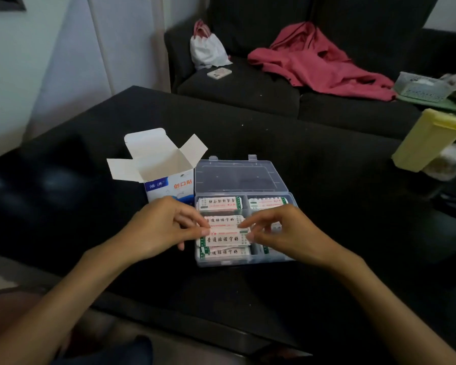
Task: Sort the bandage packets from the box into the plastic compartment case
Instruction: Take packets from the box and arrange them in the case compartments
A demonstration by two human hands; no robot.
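Note:
A clear plastic compartment case lies open on the black table, its lid folded back. Several compartments hold white bandage packets with green ends, such as one stack at the back left. A small stack of bandage packets is held over the left middle compartment. My left hand pinches its left end and my right hand pinches its right end. The white and blue bandage box stands open just left of the case, behind my left hand.
A yellow lidded container leans at the table's right edge. Behind the black table is a dark sofa with a red garment, a white bag, a phone and a green basket.

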